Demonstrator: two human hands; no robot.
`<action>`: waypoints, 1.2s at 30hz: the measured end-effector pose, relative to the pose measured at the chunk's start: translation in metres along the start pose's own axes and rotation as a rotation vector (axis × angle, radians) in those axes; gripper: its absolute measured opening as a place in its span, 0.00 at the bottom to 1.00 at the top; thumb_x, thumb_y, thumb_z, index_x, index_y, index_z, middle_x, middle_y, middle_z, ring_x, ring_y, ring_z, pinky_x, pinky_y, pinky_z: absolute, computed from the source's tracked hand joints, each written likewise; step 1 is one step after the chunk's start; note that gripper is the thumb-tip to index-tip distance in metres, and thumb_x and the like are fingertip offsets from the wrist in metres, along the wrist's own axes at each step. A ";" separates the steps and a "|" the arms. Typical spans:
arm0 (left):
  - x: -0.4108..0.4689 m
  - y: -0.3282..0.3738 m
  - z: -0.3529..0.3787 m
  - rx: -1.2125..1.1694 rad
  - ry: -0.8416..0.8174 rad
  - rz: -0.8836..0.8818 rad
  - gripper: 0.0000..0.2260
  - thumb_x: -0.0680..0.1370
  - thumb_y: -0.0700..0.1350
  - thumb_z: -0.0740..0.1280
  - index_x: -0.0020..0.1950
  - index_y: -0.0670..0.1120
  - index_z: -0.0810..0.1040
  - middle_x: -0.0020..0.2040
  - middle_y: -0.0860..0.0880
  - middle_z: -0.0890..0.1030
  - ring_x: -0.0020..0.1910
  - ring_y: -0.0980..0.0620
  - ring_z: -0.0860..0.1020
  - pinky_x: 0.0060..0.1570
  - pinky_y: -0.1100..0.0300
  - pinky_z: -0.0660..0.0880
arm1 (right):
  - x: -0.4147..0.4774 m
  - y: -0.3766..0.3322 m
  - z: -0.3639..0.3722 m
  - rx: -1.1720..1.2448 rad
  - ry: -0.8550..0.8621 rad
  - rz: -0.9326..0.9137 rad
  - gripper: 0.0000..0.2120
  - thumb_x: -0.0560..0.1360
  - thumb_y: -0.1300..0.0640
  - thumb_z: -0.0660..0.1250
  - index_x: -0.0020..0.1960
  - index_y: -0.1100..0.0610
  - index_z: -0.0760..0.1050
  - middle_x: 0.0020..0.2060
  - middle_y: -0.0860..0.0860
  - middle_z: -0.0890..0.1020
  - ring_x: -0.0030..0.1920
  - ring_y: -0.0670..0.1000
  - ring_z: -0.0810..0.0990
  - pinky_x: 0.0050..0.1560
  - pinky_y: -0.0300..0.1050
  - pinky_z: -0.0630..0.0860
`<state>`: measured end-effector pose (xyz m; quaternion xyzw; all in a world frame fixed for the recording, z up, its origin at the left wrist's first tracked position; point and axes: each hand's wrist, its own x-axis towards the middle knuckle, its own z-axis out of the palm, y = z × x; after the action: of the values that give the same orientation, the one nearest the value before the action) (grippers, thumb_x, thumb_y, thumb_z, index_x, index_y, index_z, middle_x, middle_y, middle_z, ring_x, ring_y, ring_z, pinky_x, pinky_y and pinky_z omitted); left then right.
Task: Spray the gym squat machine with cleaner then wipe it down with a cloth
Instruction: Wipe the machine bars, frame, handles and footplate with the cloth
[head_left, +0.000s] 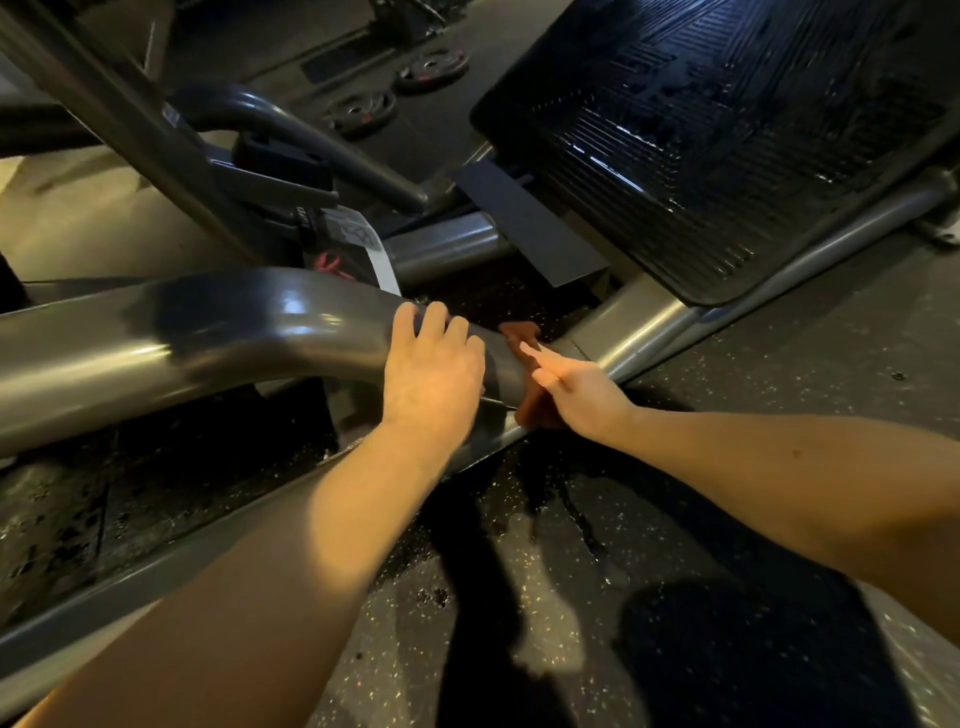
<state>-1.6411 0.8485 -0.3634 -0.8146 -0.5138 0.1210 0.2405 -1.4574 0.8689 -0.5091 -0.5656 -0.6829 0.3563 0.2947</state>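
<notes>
Nearest, at the bottom of the frame, is the speckled floor (675, 519), with both forearms reaching up from the lower corners to meet at the centre. The left hand (434, 369) lies on the thick frame tube (234, 338) of the squat machine (623, 332). Its fingers (431, 317) are close together and curled over the top of the tube, and the thumb is hidden.

Just to its right, the right hand (576, 387) presses a reddish-brown cloth (535, 410) against the same tube with its fingers (535, 353) straight and together. The cloth is draped crosswise over the tube, one end showing past the fingertips on the far side and the other hanging on the near side under the palm.

The tube's long axis runs from the left edge across to the centre, bending down to join the base rail. The unwiped length therefore lies leftward, beyond the left hand, so that hand will probably have to move before the cloth can travel along it.

Farther off, at upper right, the ribbed footplate (727, 156) glistens as if wet. Weight plates (358, 111) lie on the floor at top centre. No spray bottle shows.
</notes>
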 end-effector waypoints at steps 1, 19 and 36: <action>0.003 0.004 0.001 -0.006 -0.014 0.006 0.18 0.78 0.56 0.71 0.64 0.49 0.77 0.63 0.48 0.77 0.68 0.43 0.68 0.72 0.43 0.58 | 0.002 0.012 -0.006 -0.146 -0.032 -0.016 0.24 0.86 0.57 0.58 0.81 0.47 0.63 0.80 0.49 0.65 0.79 0.51 0.62 0.82 0.52 0.52; 0.007 0.009 0.016 0.002 0.021 0.014 0.20 0.76 0.55 0.73 0.63 0.48 0.76 0.62 0.48 0.76 0.66 0.43 0.69 0.73 0.44 0.58 | 0.038 0.038 -0.050 -1.175 -0.031 0.088 0.24 0.82 0.57 0.60 0.77 0.57 0.68 0.76 0.58 0.67 0.77 0.60 0.62 0.79 0.53 0.55; -0.008 -0.015 -0.004 0.026 0.013 0.017 0.17 0.78 0.52 0.67 0.66 0.51 0.77 0.64 0.49 0.75 0.69 0.43 0.66 0.73 0.43 0.56 | 0.022 -0.019 -0.021 0.010 0.021 0.418 0.19 0.85 0.48 0.59 0.68 0.56 0.80 0.66 0.58 0.79 0.67 0.61 0.76 0.70 0.52 0.70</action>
<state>-1.6542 0.8458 -0.3531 -0.8165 -0.5036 0.1245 0.2535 -1.4557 0.8921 -0.4816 -0.6972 -0.5458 0.4071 0.2244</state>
